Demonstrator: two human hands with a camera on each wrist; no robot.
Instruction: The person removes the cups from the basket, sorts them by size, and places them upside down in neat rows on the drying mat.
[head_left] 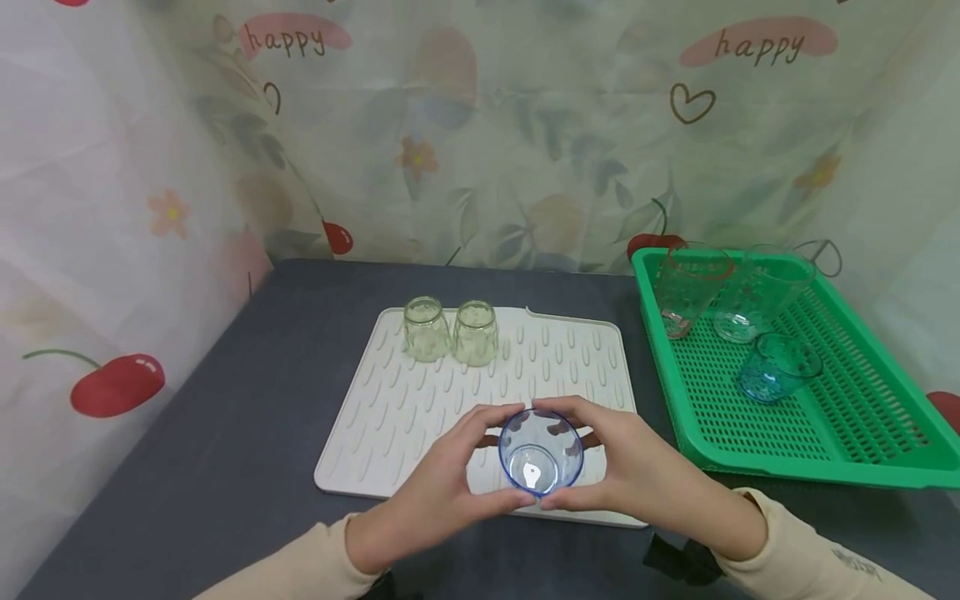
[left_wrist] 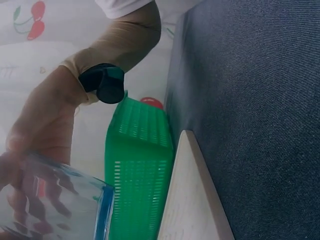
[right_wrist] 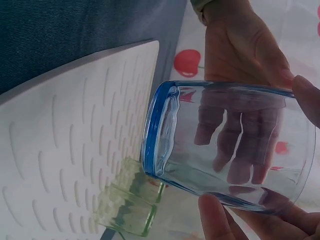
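Observation:
A clear blue-tinted drinking glass (head_left: 540, 442) is held by both hands, upright with its mouth toward the head camera. My left hand (head_left: 450, 475) grips its left side, thumb at the near side and fingers round the far side. From the right, my right hand (head_left: 630, 458) grips it the same way, and the fingertips of the two hands almost meet. In the right wrist view the glass (right_wrist: 225, 145) shows a thick blue base pointing at the white drying mat (head_left: 405, 425), held above it. Two pale green glasses (head_left: 426, 333) stand upside down at the mat's back left.
To the right is a green plastic basket (head_left: 825, 473) with slotted floor. Inside are a tall red-tinted glass (head_left: 686, 292), a tall clear glass (head_left: 757, 300) and a short blue glass (head_left: 776, 371). Dark cloth (head_left: 247, 467) covers the table; printed curtains (head_left: 510, 150) surround it.

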